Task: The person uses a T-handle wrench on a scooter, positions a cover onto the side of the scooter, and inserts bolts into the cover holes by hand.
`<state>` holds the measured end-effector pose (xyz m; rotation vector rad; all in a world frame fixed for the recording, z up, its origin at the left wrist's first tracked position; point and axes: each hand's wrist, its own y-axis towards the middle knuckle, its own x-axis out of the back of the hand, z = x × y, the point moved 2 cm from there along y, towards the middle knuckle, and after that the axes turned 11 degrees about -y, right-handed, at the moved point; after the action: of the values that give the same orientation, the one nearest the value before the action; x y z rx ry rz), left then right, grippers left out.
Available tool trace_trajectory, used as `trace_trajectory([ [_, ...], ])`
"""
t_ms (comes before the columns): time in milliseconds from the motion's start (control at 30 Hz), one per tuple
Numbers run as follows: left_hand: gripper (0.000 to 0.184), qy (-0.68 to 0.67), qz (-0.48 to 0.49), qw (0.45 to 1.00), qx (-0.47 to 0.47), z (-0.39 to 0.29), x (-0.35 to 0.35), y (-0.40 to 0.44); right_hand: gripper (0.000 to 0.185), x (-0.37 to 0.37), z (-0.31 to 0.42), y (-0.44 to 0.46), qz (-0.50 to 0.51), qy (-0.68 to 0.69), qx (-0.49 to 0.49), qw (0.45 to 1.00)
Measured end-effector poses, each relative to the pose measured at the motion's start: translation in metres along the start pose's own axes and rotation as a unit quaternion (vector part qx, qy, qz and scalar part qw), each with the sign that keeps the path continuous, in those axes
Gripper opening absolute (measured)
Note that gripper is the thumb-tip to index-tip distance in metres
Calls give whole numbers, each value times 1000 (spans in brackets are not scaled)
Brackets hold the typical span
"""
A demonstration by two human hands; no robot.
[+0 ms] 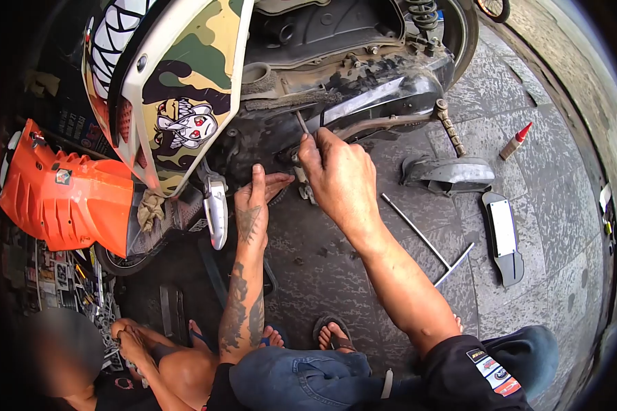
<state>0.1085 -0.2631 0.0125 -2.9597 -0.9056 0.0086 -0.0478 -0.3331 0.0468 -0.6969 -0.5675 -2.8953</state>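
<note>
My right hand (341,175) is closed around a tool with a thin metal shaft (301,123), its handle hidden in my fist. The shaft's tip touches or lies close to the dirty crankcase (363,89) of a scooter; which of the two I cannot tell. Lower and to the left, my left hand (260,195) is open, thumb up and fingers stretched out beside the dark underside of the engine. Between the hands sits a small metal part (301,177) of the scooter. The kick-start lever (451,130) juts out on the right.
A T-handle wrench (425,236), a grey cover (449,172), a flat cover with a white panel (506,236) and a red-capped bottle (516,142) lie on the tiles. An orange fairing (68,192) stands left, near many tools (75,288). Another person (178,370) sits lower left.
</note>
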Motion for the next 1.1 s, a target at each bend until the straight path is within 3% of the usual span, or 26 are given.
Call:
trace_trajectory([
  [333,60,-56,8,998,15,4,1,2,42,-6,14,18,47,-6,-5,999],
  [467,62,-59,13,998,5,9,3,6,28,-16,-6,5,35,319,-56,945],
  [500,62,-61,8,998,6,9,3,6,23,-8,3,4,16,333,-74,940],
  [800,64,-37,17,999,2,8,4,5,17,-33,-12,26,-127,262,-30,956],
  [867,65,-31,4,999,18,15,9,7,20,-33,-11,28,-78,355,-44,931],
  [1000,68,19,27,999,15,13,13,7,22,-40,-20,29,-87,343,6,935],
  [1100,60,-11,4,999,-37,29,20,1,22,-37,-26,33,-35,324,-17,945],
])
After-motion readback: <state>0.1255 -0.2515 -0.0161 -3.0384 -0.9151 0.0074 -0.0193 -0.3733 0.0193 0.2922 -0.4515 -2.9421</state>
